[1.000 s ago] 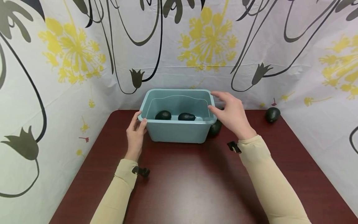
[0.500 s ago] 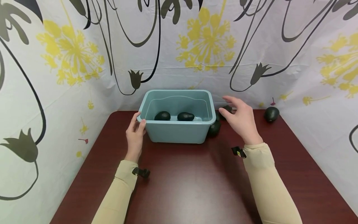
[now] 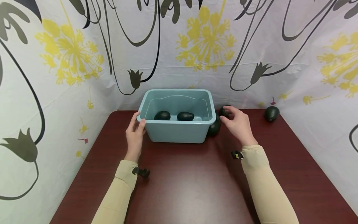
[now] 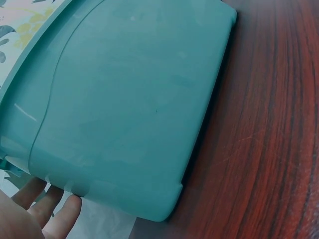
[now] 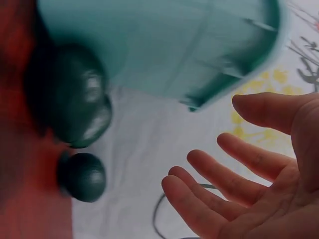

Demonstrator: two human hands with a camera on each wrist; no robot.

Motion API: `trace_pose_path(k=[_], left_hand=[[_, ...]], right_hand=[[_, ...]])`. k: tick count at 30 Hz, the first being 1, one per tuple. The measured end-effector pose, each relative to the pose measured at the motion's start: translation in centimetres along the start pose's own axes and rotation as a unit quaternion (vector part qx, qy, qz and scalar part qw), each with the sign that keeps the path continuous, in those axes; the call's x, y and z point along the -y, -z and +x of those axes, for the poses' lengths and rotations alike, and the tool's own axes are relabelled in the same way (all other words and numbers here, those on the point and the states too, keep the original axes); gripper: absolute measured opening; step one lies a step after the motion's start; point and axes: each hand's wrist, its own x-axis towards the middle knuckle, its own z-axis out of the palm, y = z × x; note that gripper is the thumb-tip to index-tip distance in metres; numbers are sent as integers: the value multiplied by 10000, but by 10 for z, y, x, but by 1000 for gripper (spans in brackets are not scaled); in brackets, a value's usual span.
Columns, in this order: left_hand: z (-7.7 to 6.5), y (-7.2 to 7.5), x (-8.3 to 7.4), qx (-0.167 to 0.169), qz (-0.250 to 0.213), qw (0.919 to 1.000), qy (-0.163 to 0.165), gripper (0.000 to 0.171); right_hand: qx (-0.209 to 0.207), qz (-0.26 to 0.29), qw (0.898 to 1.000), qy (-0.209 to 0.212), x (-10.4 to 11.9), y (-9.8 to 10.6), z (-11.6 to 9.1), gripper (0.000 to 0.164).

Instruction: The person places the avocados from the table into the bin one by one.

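Note:
A light blue plastic tub [image 3: 176, 132] stands at the back of the table, with two dark green avocados [image 3: 162, 115] visible inside. My left hand [image 3: 134, 138] grips its front left corner, thumb at the front rim and fingers along the side. In the left wrist view, fingertips [image 4: 70, 211] lie against the tub wall. My right hand [image 3: 239, 127] reaches toward an avocado [image 3: 224, 112] beyond the tub's right side; its thumb and fingers are spread apart in the right wrist view. Another avocado [image 5: 75, 94] sits close against the tub's right wall, with one partly hidden behind it.
A single avocado [image 3: 272, 114] lies at the table's back right corner. The dark red-brown wooden table [image 3: 179, 183] ends at a white cloth backdrop [image 3: 173, 76] with yellow and grey flowers. Dark wrist cameras [image 3: 141, 172] are worn on both sleeves.
My right hand has moved off the tub's right rim, to the right and then down toward the avocado behind. My left hand keeps its place on the tub.

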Motion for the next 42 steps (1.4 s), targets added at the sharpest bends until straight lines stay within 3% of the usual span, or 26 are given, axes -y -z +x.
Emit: trace_pose_path(k=[5, 13, 22, 33, 40, 42], left_hand=[[5, 3, 13, -52, 3, 10000, -40, 52], [6, 4, 14, -10, -119, 9999, 36, 53], [6, 4, 13, -15, -197, 9998, 12, 53], [7, 4, 15, -48, -58, 9999, -81, 53], [-4, 0, -14, 70, -32, 10000, 36, 55], [-4, -1, -13, 79, -70, 9999, 45, 56]], right_hand=[[355, -154, 9993, -8, -13, -13, 4, 48], [1061, -253, 9940, 115, -33, -32, 13, 56], [1647, -461, 9831, 646, -49, -48, 20, 57], [1709, -748, 9798, 718, -62, -50, 19, 63], [1751, -318, 9830, 458, -67, -55, 16, 70], [1786, -220, 9831, 337, -68, -56, 15, 72]])
